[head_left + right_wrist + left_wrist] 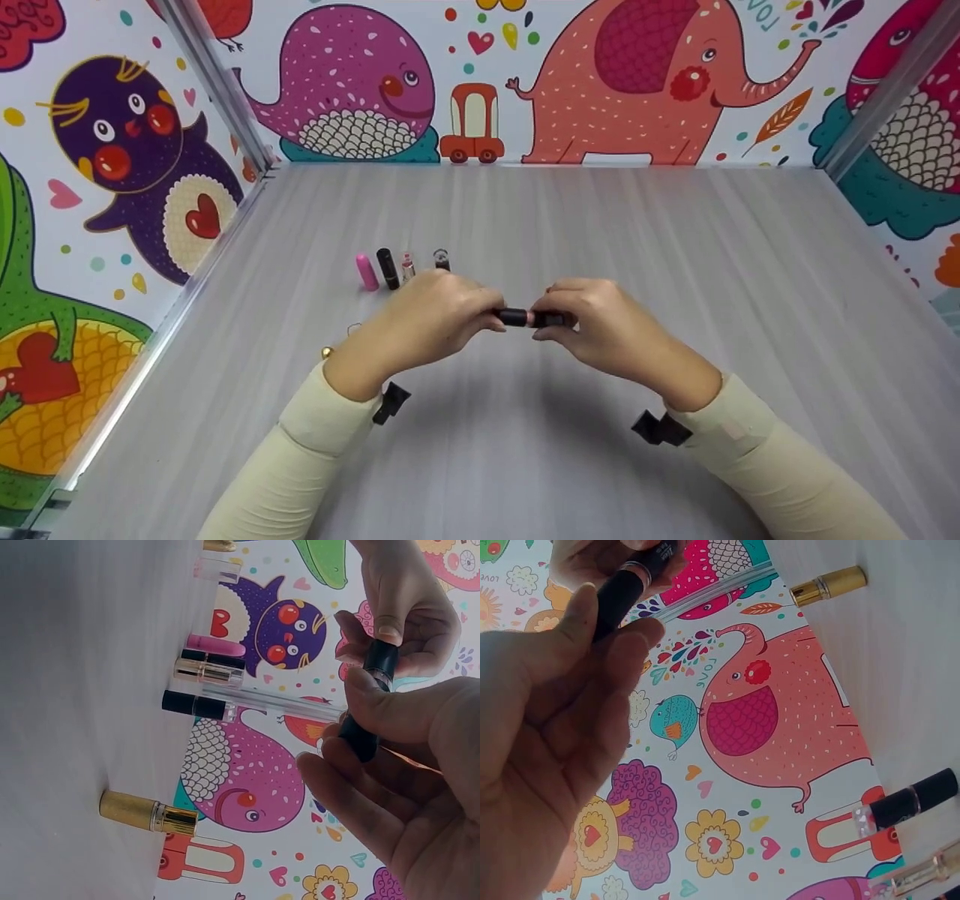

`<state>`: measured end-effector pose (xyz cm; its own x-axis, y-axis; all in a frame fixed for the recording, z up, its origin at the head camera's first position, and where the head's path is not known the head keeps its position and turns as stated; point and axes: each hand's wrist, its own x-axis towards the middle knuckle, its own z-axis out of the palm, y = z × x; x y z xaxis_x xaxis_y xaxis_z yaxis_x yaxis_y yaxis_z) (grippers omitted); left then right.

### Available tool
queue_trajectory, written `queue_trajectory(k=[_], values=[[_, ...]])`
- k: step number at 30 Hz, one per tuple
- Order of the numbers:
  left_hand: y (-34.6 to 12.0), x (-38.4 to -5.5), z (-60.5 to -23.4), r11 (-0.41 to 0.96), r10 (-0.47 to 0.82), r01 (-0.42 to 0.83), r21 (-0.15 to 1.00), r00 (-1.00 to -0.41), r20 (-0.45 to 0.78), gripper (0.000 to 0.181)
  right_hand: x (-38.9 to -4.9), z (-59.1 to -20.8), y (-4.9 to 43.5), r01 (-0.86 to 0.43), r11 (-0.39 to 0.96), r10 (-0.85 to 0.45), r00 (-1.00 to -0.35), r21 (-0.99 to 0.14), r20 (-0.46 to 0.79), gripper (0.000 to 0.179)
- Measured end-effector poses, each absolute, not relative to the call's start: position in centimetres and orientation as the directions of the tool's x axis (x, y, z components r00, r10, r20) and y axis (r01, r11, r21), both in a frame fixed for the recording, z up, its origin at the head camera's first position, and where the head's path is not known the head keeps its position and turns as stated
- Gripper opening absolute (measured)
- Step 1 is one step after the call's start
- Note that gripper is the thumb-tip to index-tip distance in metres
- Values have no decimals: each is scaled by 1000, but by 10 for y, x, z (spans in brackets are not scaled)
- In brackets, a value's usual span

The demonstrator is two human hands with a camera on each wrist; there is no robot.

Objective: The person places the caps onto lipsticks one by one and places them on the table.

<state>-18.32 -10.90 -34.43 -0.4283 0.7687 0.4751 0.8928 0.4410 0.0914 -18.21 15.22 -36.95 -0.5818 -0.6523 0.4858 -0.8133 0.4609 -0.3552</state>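
A black lipstick tube (513, 316) with a rose-coloured band is held level between both hands above the table. My left hand (442, 311) pinches one end between thumb and fingers. At the other end, my right hand (611, 326) grips the black part with thumb and fingertips. The right wrist view shows the same lipstick tube (381, 660) slanting from one hand to the other. Whether its two parts are joined or slightly apart, I cannot tell. A gold lipstick tube (148, 811) stands beyond the hands, hidden from the head view.
Behind the left hand stand a pink tube (366, 273), a black tube (388, 268), a clear tube (408, 265) and a black tube with a clear top (441, 259). A gold ball (327, 352) shows beside the left wrist. Printed panels (480, 120) wall the grey table (480, 465).
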Motion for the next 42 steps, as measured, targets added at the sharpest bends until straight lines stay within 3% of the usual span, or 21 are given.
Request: queue_trajectory(k=[5, 13, 22, 42], values=[[-109, -184, -344, 474, 716, 873, 115, -458, 526, 18, -184, -368, 153, -796, 443, -617, -604, -412, 505, 19], [-109, -183, -343, 453, 693, 881, 140, -446, 566, 17, -185, -366, 153, -772, 441, -614, -632, -458, 472, 16], [-109, -187, -344, 499, 671, 857, 126, -474, 569, 15, -190, -366, 162, -742, 531, -601, -671, -411, 435, 15], [-113, -200, -356, 617, 633, 787, 23, -513, 580, 11, -192, -360, 166, -707, 578, -562, -707, -407, 429, 5]])
